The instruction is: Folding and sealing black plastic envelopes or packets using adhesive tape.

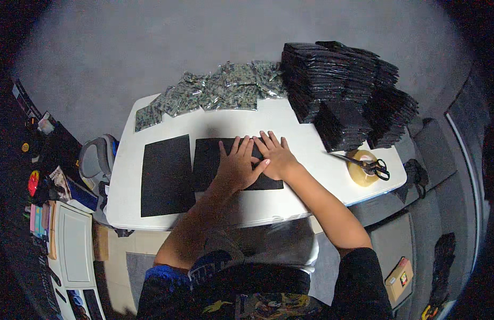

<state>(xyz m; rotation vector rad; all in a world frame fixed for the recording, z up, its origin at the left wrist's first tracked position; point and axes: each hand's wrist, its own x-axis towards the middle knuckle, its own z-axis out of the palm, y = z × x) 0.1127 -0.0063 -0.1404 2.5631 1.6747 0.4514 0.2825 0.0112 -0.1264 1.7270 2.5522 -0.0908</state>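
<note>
My left hand [237,167] lies palm down with fingers spread on a flat black rectangular piece [206,156], its material too dark to tell. Beside it my right hand [278,159] also rests flat on that piece, fingers apart, toward its right end. The hands meet near the thumbs, and neither holds anything. To the left, a second black rectangular piece [167,177] stands upright in outline on the white table [124,186], lying flat with its long side running away from me.
Camouflage-patterned items in clear plastic packets [225,88] line the far edge. Tall stacks of shiny black packets [337,85] fill the far right. Black-handled scissors [382,169] lie across a roll of tape [359,178] at the right. A grey sofa [433,176] borders the right side.
</note>
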